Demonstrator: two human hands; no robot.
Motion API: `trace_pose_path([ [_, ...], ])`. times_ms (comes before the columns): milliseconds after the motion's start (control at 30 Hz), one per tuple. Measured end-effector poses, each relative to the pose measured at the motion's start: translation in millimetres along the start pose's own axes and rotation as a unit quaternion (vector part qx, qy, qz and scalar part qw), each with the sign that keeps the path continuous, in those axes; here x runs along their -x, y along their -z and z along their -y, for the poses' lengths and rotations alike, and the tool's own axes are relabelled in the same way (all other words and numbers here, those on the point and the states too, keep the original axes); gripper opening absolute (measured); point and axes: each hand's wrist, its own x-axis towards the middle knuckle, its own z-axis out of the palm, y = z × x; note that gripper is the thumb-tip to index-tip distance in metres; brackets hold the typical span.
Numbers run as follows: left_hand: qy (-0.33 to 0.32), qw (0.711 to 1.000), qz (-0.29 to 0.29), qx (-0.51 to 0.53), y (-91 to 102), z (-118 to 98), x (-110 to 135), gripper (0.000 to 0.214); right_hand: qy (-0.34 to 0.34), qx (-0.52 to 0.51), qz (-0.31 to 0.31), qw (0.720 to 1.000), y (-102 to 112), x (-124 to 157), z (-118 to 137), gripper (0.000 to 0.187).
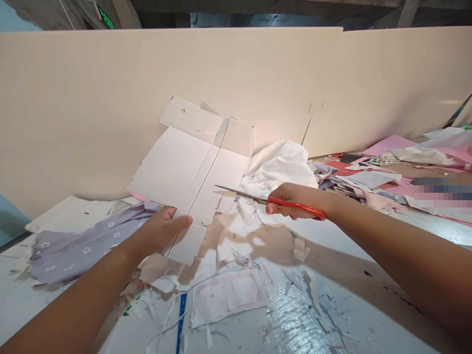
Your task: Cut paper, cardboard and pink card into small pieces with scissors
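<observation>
My left hand (158,231) grips the lower edge of a flattened white cardboard box (184,167), which stands tilted against a cream board. My right hand (298,199) is shut around red-handled scissors (269,200). Their long metal blades point left, with the tips close to the cardboard's right side. Whether the blades touch the cardboard I cannot tell. A crumpled white cloth (278,169) lies just beyond my right hand. Under my left forearm spreads a lilac fabric (84,248) printed with small white flowers.
A tall cream board (92,83) runs along the far side of the white table (354,255). Paper and fabric scraps (221,265) litter the table, with a blue ruler (180,319) among them. Pink sheets and mixed paper pile up at right (387,167).
</observation>
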Motion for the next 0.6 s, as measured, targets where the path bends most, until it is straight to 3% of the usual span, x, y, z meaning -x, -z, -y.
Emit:
trace_pose_path([
  [300,-0.002,0.999,0.012,-0.035,5.5,-4.0,2.0,0.02,-0.034,0.004,0.012,0.999,0.3,12.2,23.8,0.043],
  [433,-0.003,0.997,-0.029,-0.075,4.0,-8.3,4.1,0.023,-0.043,-0.003,0.015,0.999,-0.9,10.7,24.6,0.042],
  [600,-0.003,0.993,-0.023,-0.116,4.2,-18.8,11.6,0.022,-0.025,0.001,0.016,1.0,-4.9,5.2,17.0,0.042],
])
